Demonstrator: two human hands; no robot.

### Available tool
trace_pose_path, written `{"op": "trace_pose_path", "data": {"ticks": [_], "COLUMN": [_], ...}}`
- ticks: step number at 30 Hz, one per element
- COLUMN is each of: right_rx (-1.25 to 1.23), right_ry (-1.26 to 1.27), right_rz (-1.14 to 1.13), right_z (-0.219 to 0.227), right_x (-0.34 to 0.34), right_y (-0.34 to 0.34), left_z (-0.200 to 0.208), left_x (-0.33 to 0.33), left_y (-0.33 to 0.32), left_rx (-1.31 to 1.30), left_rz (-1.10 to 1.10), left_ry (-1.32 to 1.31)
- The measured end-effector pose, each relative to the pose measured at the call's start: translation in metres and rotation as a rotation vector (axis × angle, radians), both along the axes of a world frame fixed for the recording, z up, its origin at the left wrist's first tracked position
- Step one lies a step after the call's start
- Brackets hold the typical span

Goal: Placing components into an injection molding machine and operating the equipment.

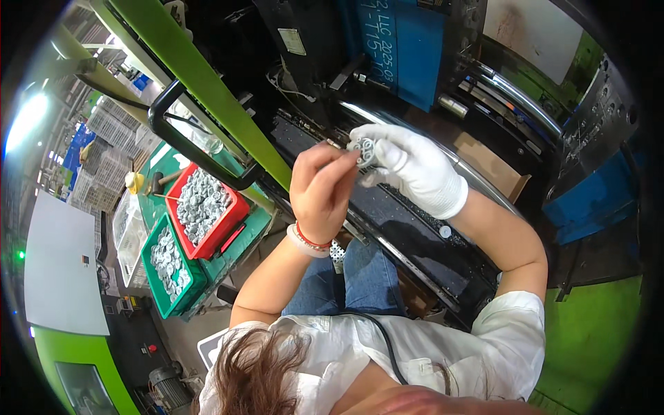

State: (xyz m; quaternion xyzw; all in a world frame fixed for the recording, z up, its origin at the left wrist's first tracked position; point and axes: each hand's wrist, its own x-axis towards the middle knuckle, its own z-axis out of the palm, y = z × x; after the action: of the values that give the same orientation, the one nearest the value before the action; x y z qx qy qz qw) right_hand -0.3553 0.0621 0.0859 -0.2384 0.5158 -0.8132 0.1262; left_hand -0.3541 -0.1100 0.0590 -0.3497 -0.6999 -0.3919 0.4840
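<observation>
Up in front of me, over the machine, both hands meet at a small grey round part [366, 147] with ring-like openings in it. My right hand [409, 164], in a white knit glove, grips the part between thumb and fingers. My bare left hand [321, 181], with a red and a pale bracelet at the wrist, is closed, its fingertips pressed against the part's left side. A small brownish tip shows above the left fingers; I cannot make out what it is. The fingers hide some of the part's edge.
To my left, a green table [238, 238] bears a red bin [238, 216] and a green bin [153, 277], both filled with grey parts. A hammer [160, 181] lies behind them. A green door frame with a black handle [158, 114] stands nearby. Steel rods [512, 97] cross the machine.
</observation>
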Motion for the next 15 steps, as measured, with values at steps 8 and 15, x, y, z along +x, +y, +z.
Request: {"op": "trace_pose_path", "data": {"ticks": [8,15], "right_rx": [0.090,0.179], "right_ry": [-0.039,0.200], "right_rz": [0.049,-0.134], "right_z": [0.002,-0.002], "right_x": [-0.002,-0.004], "right_y": [0.005,0.001], "left_z": [0.008,0.012], "left_x": [0.006,0.008], "left_y": [-0.004,-0.002], "left_rx": [-0.151,-0.203], "left_rz": [0.075,0.101], "left_ry": [0.017,-0.071]}}
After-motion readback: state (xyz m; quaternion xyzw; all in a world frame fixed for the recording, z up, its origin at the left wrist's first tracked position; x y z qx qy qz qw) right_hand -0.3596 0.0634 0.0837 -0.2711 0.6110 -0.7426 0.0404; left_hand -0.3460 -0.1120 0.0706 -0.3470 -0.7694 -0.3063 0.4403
